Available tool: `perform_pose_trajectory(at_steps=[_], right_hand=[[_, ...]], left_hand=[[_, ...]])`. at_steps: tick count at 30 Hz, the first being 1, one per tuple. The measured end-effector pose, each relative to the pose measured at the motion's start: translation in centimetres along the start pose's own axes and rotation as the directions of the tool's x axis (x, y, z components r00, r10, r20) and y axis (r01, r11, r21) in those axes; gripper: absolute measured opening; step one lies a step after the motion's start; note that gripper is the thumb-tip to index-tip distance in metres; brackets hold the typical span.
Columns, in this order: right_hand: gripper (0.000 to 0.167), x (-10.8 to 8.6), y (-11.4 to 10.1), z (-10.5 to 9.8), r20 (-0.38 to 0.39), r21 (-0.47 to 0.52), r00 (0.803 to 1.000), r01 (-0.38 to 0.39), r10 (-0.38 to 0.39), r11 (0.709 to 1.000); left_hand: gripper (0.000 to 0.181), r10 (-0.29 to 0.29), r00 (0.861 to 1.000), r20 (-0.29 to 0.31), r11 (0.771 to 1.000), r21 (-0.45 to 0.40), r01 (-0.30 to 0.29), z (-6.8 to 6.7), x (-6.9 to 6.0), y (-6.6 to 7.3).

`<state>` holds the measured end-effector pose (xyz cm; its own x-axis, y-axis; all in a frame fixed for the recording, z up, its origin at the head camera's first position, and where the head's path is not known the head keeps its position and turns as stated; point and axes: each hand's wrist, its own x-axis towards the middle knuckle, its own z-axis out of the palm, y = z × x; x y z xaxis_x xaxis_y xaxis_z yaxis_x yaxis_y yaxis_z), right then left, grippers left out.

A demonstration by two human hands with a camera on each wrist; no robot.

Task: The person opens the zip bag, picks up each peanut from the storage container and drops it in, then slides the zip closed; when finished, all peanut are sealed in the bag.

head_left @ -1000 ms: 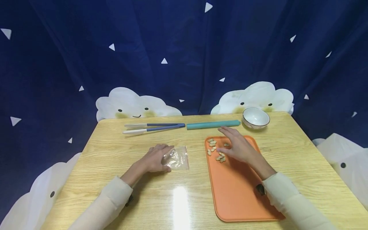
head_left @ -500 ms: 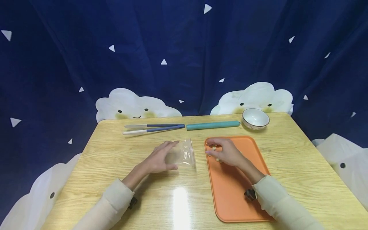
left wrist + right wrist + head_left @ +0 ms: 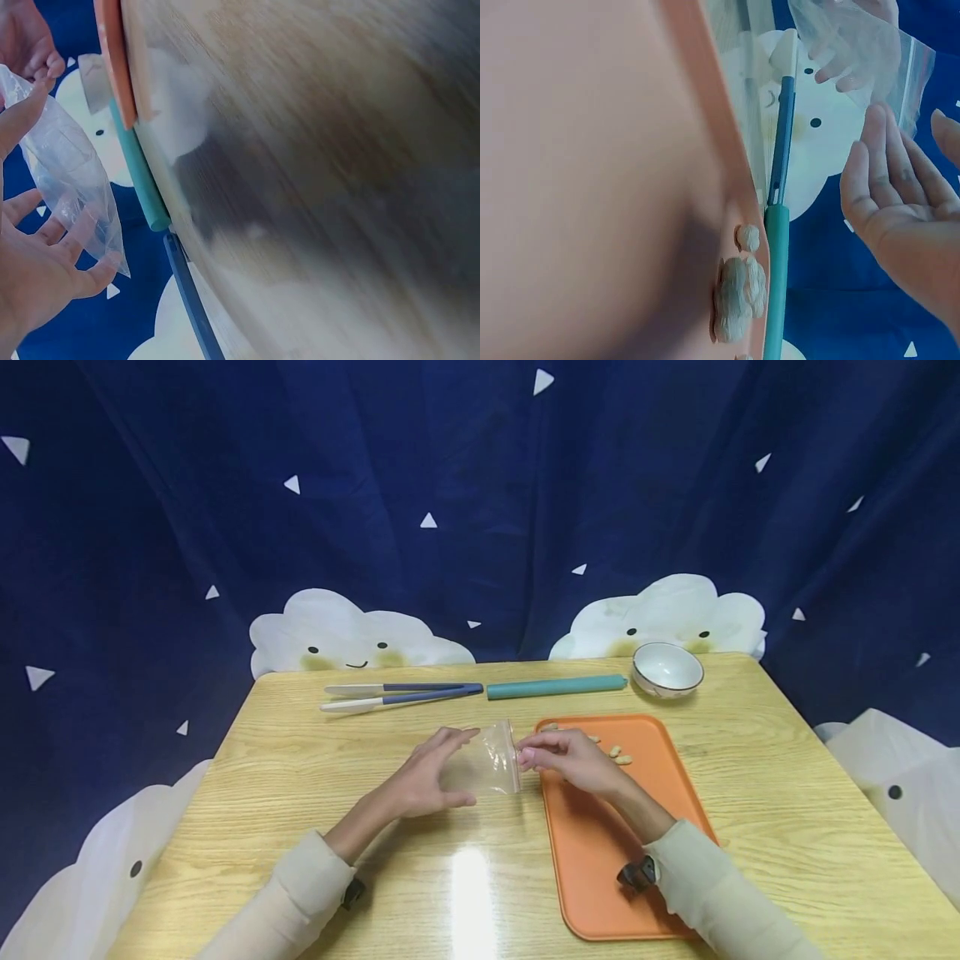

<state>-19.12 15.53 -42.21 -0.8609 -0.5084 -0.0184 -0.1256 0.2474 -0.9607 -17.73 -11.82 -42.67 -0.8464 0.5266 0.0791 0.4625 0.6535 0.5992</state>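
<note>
Clear plastic bag (image 3: 497, 757): held it over the table (image 3: 405, 902) with left hand (image 3: 427, 777) curved widely around it. Had right hand (image 3: 581, 764) at its mouth, straight-fingered, gripping nothing visible. Saw peanuts (image 3: 624, 760) just beyond, on an orange tray (image 3: 600, 893).

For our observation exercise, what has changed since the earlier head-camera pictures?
The right hand moved left across the tray to the clear bag; whether it holds anything is unclear. The left hand shifted the bag rightward. Tongs, teal roll and bowl stayed put.
</note>
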Motion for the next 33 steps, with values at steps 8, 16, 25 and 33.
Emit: perform_pose_trajectory(at_steps=[8, 16, 25, 33], right_hand=[[0.037, 0.1, -0.1, 0.4, 0.031, 0.067, 1.000, -0.001, -0.002, 0.998], [0.036, 0.2, 0.3, 0.9, 0.055, 0.156, 0.998, -0.004, -0.005, 0.988], [0.043, 0.1, 0.7, 1.2, 0.113, 0.319, 0.993, -0.021, -0.016, 0.948], [0.039, 0.2, 0.5, 1.2, 0.092, 0.275, 0.996, -0.043, 0.018, 0.961]], left_hand=[[0.095, -0.007, 1.000, -0.017, 0.999, -0.034, 0.006, -0.2, 0.0, 0.3], [0.094, 0.015, 1.000, 0.012, 0.998, -0.060, -0.014, 0.3, -0.1, 0.1], [0.092, 0.041, 0.999, 0.011, 0.994, -0.100, -0.040, 0.4, -0.2, 0.2], [0.093, 0.023, 1.000, 0.018, 0.998, -0.060, -0.021, 0.6, -0.2, 0.4]])
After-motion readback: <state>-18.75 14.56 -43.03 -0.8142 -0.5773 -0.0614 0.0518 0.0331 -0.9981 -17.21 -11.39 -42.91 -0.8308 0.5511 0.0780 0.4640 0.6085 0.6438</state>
